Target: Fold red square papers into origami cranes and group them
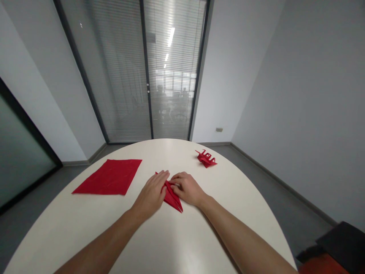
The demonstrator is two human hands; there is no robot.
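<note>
A narrow, pointed piece of folded red paper (173,200) lies on the white table in front of me, one tip toward me. My left hand (152,193) rests over its left side, fingers stretched out and the thumb near the paper's middle. From the right, my right hand (186,188) has its fingers bent, with thumb and fingertips closed on the paper's upper right edge. Both hands hide much of the paper's far half; only a small red corner shows beyond the left fingers.
A flat, creased red paper sheet (110,177) lies to the left. Several small folded red paper figures, perhaps cranes (206,159), sit clustered at the far right of the round table (159,243). A black and orange object (339,247) stands beyond the table's right edge.
</note>
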